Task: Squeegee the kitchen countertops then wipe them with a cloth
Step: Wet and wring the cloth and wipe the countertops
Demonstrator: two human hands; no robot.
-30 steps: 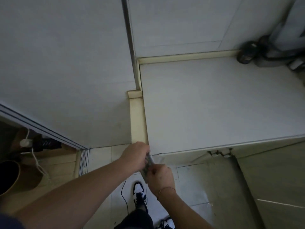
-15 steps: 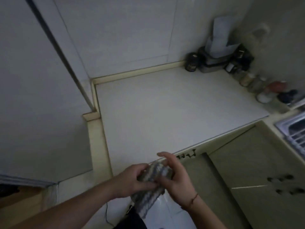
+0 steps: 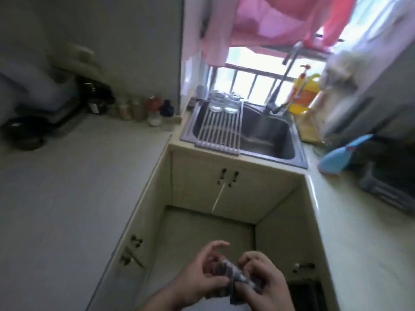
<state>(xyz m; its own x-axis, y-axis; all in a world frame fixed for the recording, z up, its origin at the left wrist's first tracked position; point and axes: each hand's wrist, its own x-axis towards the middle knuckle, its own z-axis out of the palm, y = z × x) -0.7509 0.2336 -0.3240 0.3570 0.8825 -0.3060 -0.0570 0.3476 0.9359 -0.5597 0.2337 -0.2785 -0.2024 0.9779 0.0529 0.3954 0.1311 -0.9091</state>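
Note:
A grey striped cloth (image 3: 233, 277) is bunched between both my hands low in the head view, above the floor between the counters. My left hand (image 3: 199, 274) grips its left side with curled fingers, the index finger raised. My right hand (image 3: 265, 281) pinches its right side. The pale left countertop (image 3: 67, 187) stretches along the left. Another countertop (image 3: 359, 232) runs along the right. A blue item (image 3: 336, 158) lies on the right counter; I cannot tell what it is.
A steel sink (image 3: 298, 140) sits ahead with a roll-up rack (image 3: 220, 126) and two upturned glasses (image 3: 223, 102). Spice jars (image 3: 143, 111) and dark appliances (image 3: 56, 104) line the left counter's back. A yellow bottle (image 3: 305, 93) stands by the window. A dark rack (image 3: 390, 185) sits at right.
My view has swung right from the left counter corner to the sink and window. Both hands still hold the cloth and have come away from the counter edge.

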